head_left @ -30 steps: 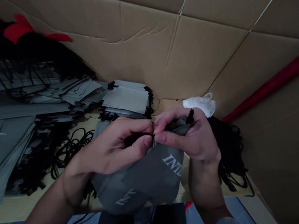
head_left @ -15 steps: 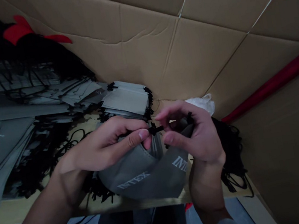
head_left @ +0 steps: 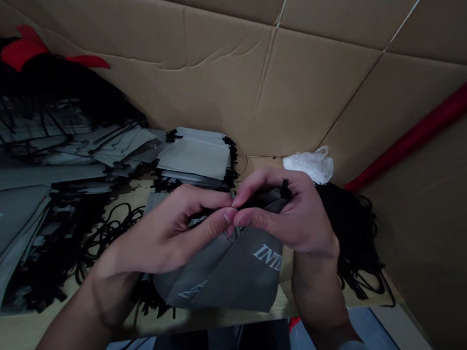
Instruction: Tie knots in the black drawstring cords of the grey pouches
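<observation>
A grey fabric bag (head_left: 242, 281) with white INTEX lettering hangs folded below both hands, over the front of the table. My left hand (head_left: 175, 229) is closed, thumb and fingers pinching at its black drawstring cord by the bag's top edge. Meeting it tip to tip, my right hand (head_left: 301, 217) also pinches the cord, with part of the bag tucked into its palm. A black knotted cord end (head_left: 285, 189) pokes out over the right fingers. Most of the cord between the fingertips is hidden.
Behind the hands stands a stack of grey bags (head_left: 197, 156) with black cord ends. More bags (head_left: 22, 222) pile up at left, below black cords and a red strip (head_left: 22, 53). A white plastic bag (head_left: 310, 167) and black cords (head_left: 353, 232) lie right. Cardboard (head_left: 213, 53) walls the back.
My right fingertips have closed and moved left to meet the left ones, covering the short black cord end that showed between them. The bag has folded over further.
</observation>
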A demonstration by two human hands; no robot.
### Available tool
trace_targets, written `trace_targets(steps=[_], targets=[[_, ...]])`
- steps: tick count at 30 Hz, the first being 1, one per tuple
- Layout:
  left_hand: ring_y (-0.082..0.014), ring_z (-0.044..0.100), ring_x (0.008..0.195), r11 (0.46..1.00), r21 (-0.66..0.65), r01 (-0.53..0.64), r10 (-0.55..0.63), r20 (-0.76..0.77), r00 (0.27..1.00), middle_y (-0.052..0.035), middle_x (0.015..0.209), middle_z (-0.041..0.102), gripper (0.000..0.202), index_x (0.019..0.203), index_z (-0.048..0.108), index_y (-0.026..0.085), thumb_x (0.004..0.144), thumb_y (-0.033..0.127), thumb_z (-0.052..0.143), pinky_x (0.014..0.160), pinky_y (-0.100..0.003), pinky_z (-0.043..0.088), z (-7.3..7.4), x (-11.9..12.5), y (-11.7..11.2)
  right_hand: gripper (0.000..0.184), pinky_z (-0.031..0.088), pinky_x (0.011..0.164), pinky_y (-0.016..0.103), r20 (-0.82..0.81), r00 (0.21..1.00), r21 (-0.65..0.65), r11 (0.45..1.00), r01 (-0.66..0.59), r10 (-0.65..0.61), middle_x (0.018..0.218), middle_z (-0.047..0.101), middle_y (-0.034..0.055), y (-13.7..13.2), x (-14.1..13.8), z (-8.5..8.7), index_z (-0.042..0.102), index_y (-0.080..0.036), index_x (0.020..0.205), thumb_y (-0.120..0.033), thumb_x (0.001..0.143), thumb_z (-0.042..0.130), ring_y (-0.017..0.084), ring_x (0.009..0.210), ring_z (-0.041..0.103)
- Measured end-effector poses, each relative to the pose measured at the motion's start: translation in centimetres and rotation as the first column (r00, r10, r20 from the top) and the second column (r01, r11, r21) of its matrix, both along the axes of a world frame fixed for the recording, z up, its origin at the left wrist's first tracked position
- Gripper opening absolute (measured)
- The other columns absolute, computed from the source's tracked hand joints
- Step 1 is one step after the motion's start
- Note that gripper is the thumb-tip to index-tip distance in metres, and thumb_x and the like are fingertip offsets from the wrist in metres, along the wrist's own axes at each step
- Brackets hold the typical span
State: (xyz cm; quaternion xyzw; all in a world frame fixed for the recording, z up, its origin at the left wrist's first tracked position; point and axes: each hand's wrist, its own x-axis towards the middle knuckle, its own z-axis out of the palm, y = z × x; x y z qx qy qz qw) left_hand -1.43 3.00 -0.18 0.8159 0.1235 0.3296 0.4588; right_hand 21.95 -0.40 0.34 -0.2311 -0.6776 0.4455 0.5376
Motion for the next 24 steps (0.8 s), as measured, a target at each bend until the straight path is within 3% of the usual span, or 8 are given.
trace_targets(steps=[4,9,13,16,19,24], targets=[[-0.0139,0.063,0.07,0.998,-0.051,-0.044,0.046,0.041,0.998,-0.0013,0.083,0.074,0.035,0.09,0.075,0.018,0.121,0.029,0.064,0.064,-0.023,0.05,0.0,0.2,-1.1,0.028,0.071,0.068,0.027,-0.065,0.998,-0.077,0.997,-0.02,0.015,0.083,0.088,0.0002,0.1,-0.2,-0.2,0.09,-0.024,0.09,-0.029,0.081,0.116,0.019,0.074,0.086],[-0.0138,0.059,0.07,0.994,-0.092,-0.055,0.068,0.146,0.987,0.0007,0.076,0.062,0.047,0.078,0.065,0.018,0.122,0.033,0.068,0.066,-0.028,0.047,0.0,0.6,-2.2,0.026,0.072,0.078,0.031,-0.167,0.981,-0.117,0.985,-0.123,0.103,0.091,0.09,0.001,0.5,-0.4,-1.4,0.093,-0.027,0.094,-0.029,0.082,0.116,0.019,0.081,0.085],[-0.0123,0.056,0.067,0.997,-0.079,-0.015,0.022,0.092,0.996,0.0019,0.073,0.06,0.047,0.081,0.067,0.018,0.124,0.037,0.065,0.062,-0.026,0.045,0.4,0.4,-1.6,0.024,0.072,0.079,0.032,-0.161,0.98,-0.117,0.983,-0.14,0.12,0.091,0.088,0.0008,0.8,-0.1,-1.3,0.093,-0.028,0.094,-0.031,0.085,0.114,0.019,0.082,0.083],[-0.0107,0.051,0.064,0.999,-0.051,-0.017,0.019,0.044,0.999,0.0027,0.073,0.061,0.039,0.087,0.072,0.017,0.123,0.029,0.063,0.056,-0.023,0.04,0.8,-0.1,-0.9,0.041,0.065,0.07,0.028,-0.082,0.989,-0.135,0.982,-0.13,0.12,0.095,0.085,0.0009,0.8,1.0,-0.4,0.095,-0.028,0.111,-0.037,0.079,0.118,0.017,0.077,0.075],[-0.0118,0.053,0.064,0.997,-0.036,-0.066,0.066,0.008,0.998,0.0016,0.072,0.063,0.041,0.086,0.075,0.017,0.122,0.034,0.066,0.058,-0.022,0.042,1.1,-0.4,-0.4,0.06,0.057,0.063,0.024,0.037,0.999,-0.137,0.99,-0.032,0.038,0.098,0.082,-0.0008,0.5,2.3,0.3,0.093,-0.03,0.129,-0.039,0.076,0.12,0.012,0.072,0.067],[-0.0115,0.052,0.063,0.993,-0.043,-0.108,0.107,-0.017,0.994,0.0025,0.07,0.061,0.044,0.084,0.073,0.017,0.122,0.037,0.065,0.057,-0.021,0.041,1.3,-0.3,-0.2,0.051,0.064,0.074,0.021,0.149,0.98,0.032,0.991,0.131,-0.135,0.104,0.087,-0.0022,-0.4,2.4,0.5,0.093,-0.031,0.126,-0.023,0.081,0.115,0.012,0.08,0.076]])
